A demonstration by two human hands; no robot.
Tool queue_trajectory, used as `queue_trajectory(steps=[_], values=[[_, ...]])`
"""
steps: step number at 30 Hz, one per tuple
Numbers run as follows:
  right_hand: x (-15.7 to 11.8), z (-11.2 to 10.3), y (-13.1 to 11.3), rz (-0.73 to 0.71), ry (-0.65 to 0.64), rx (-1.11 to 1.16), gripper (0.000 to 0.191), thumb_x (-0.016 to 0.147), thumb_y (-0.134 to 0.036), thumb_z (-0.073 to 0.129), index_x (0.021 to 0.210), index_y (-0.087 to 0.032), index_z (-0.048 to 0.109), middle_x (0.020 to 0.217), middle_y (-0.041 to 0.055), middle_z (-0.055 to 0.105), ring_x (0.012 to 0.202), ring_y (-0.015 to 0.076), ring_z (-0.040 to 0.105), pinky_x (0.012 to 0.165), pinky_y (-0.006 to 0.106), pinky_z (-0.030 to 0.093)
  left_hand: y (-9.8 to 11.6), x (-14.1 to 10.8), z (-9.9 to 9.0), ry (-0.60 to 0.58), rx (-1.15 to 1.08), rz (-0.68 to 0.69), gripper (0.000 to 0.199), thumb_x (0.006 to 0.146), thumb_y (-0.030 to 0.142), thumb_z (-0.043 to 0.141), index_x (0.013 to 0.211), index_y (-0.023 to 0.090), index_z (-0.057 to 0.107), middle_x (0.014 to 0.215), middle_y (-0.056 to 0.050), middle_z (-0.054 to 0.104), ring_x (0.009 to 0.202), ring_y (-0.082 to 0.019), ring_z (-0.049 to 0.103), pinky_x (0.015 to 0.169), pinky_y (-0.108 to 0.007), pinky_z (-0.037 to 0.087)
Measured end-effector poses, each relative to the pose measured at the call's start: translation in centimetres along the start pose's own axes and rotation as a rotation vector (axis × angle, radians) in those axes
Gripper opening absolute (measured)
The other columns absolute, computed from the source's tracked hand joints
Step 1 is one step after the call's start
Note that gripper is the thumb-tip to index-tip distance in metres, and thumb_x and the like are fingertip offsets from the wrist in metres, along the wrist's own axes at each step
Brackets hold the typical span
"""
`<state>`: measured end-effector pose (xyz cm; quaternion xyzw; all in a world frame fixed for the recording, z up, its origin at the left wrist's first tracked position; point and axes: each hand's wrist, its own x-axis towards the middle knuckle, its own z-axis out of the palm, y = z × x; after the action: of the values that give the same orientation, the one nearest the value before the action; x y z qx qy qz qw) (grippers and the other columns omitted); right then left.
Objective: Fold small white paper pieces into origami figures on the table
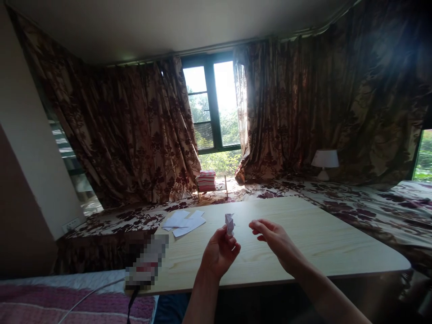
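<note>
Above the table (303, 238), a small folded piece of white paper (229, 224) stands up from my left hand (221, 252). Thumb and fingers of that hand pinch it near its lower end, and its upper edge looks pointed and creased. To the right, apart from the folded paper, my right hand (270, 231) hovers with thumb and forefinger drawn together. Whether anything tiny sits between those fingertips I cannot make out. Several flat white paper sheets (184, 222) lie overlapping on the table, left of my hands.
A blurred-out object (146, 261) lies at the table's left edge, with a cable beside it. Behind the table, a pile of striped cloth (206, 181) rests on a small stand, and a white lamp (324, 159) stands farther right. Patterned curtains (151, 135) flank the window (216, 103).
</note>
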<state>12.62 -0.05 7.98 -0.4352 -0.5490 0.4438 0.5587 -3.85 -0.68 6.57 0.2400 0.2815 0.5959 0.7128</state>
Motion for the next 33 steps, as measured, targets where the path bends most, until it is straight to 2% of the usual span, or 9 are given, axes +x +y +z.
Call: queue_trajectory(steps=[5, 11, 16, 23, 28, 31, 33], values=[[-1.2, 0.9, -0.5, -0.125, -0.02, -0.037, 0.03, 0.071, -0.05, 0.065, 0.072, -0.02, 0.07, 0.071, 0.0039, 0.066, 0.074, 0.0219, 0.057, 0.07, 0.033, 0.044, 0.1, -0.4, 0.3, -0.028, -0.008, 0.046, 0.011, 0.075, 0.023, 0.065, 0.071, 0.014, 0.059, 0.057, 0.004, 0.047, 0.053, -0.008, 0.046, 0.061, -0.025, 0.048], [-0.8, 0.1, -1.0, -0.232, 0.049, -0.123, 0.037, 0.071, -0.055, 0.062, 0.075, -0.019, 0.069, 0.082, 0.008, 0.067, 0.079, 0.0251, 0.06, 0.071, 0.035, 0.046, -0.3, 0.2, 0.8, 0.124, 0.138, 0.264, 0.027, 0.06, 0.027, 0.079, 0.058, 0.014, 0.056, 0.051, 0.005, 0.048, 0.05, -0.006, 0.043, 0.051, -0.018, 0.04], [0.8, -0.7, -0.2, -0.253, 0.099, -0.187, 0.037, 0.069, -0.054, 0.063, 0.072, -0.018, 0.071, 0.085, 0.0093, 0.067, 0.081, 0.0259, 0.062, 0.073, 0.036, 0.046, -1.2, 0.7, 1.5, 0.214, 0.245, 0.328, 0.032, 0.054, 0.034, 0.081, 0.054, 0.014, 0.056, 0.048, 0.005, 0.047, 0.048, -0.006, 0.042, 0.05, -0.019, 0.039], [1.5, -0.7, 0.4, -0.137, 0.037, -0.16, 0.041, 0.074, -0.053, 0.062, 0.082, -0.014, 0.071, 0.082, 0.0088, 0.072, 0.084, 0.0254, 0.065, 0.075, 0.034, 0.048, -2.7, 1.2, 2.4, 0.231, 0.346, 0.392, 0.034, 0.054, 0.042, 0.079, 0.061, 0.012, 0.064, 0.049, 0.005, 0.047, 0.05, -0.006, 0.04, 0.052, -0.02, 0.038], [1.7, -0.8, 0.8, -0.061, -0.046, -0.17, 0.028, 0.087, -0.039, 0.059, 0.09, -0.013, 0.067, 0.088, 0.0034, 0.069, 0.083, 0.019, 0.064, 0.076, 0.035, 0.05, -3.3, 1.4, 3.0, 0.222, 0.442, 0.408, 0.039, 0.054, 0.048, 0.077, 0.064, 0.012, 0.067, 0.05, 0.004, 0.047, 0.049, -0.007, 0.042, 0.053, -0.021, 0.04], [3.2, -2.4, 1.0, 0.022, -0.111, -0.212, 0.026, 0.09, -0.034, 0.057, 0.104, -0.013, 0.062, 0.103, 0.0049, 0.065, 0.089, 0.0192, 0.063, 0.078, 0.038, 0.052, -3.5, 1.5, 2.7, 0.211, 0.527, 0.404, 0.043, 0.056, 0.053, 0.073, 0.068, 0.012, 0.069, 0.052, 0.004, 0.048, 0.05, -0.009, 0.044, 0.054, -0.023, 0.042], [5.2, -4.8, 0.8, 0.103, -0.14, -0.248, 0.028, 0.091, -0.033, 0.056, 0.112, -0.015, 0.059, 0.111, 0.0072, 0.062, 0.093, 0.0195, 0.062, 0.079, 0.04, 0.052, -3.5, 1.6, 2.1, 0.215, 0.599, 0.414, 0.044, 0.059, 0.055, 0.07, 0.072, 0.013, 0.07, 0.054, 0.003, 0.05, 0.052, -0.01, 0.046, 0.056, -0.025, 0.043]])
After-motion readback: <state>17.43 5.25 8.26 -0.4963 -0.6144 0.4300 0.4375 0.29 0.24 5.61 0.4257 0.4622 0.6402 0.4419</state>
